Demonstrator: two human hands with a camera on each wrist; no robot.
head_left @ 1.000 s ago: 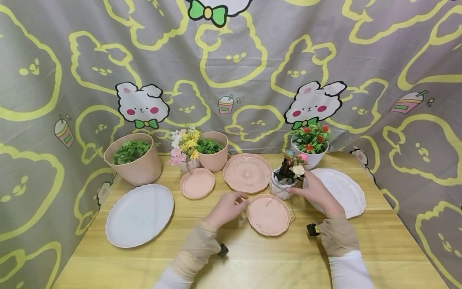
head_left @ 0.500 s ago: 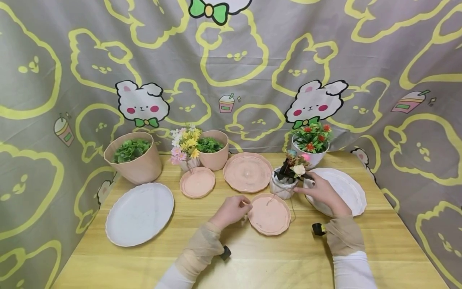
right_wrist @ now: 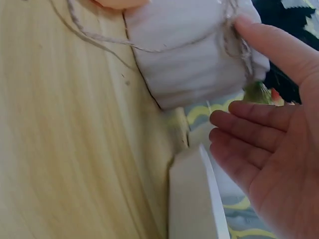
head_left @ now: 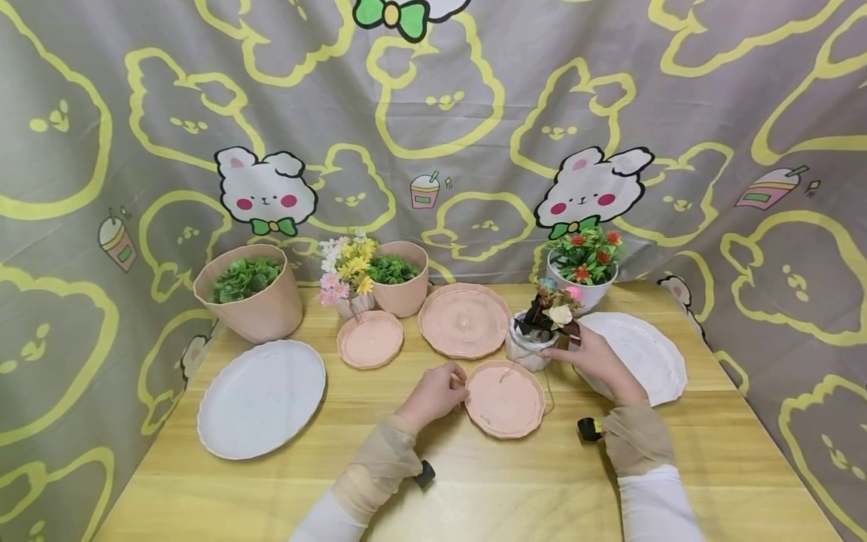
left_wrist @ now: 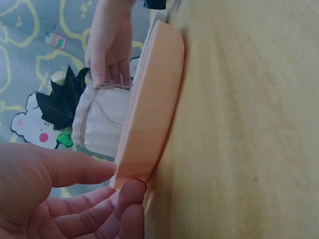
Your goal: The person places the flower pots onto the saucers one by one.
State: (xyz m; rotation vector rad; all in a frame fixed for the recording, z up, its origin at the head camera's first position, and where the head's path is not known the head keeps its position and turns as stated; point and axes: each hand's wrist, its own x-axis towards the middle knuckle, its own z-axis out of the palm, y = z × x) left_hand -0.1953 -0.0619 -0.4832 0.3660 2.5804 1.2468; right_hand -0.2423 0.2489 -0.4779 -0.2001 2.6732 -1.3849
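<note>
In the head view, my left hand (head_left: 435,393) is at the left edge of a small pink plant saucer (head_left: 504,400) lying on the table. The left wrist view shows its thumb and fingertips pinching the saucer's rim (left_wrist: 154,94). My right hand (head_left: 603,365) is at the right side of a small white flowerpot (head_left: 528,354) holding artificial flowers (head_left: 552,310) and dark leaves. In the right wrist view, the thumb touches the twine (right_wrist: 233,30) round the pot, while the other fingers (right_wrist: 249,129) extend loosely, apart from it. The pot stands just behind the saucer.
Behind my right hand lies a white saucer (head_left: 643,361), with a red-flowered pot (head_left: 588,290) beyond it. Pink saucers (head_left: 463,320) (head_left: 370,340) lie mid-table. At left are a large white saucer (head_left: 260,399), pink pots (head_left: 260,312) (head_left: 404,290) and a daisy pot (head_left: 354,302).
My left hand has shifted slightly right to the pink saucer's edge. The right hand drew back a little from the white pot, then came in to it again.
</note>
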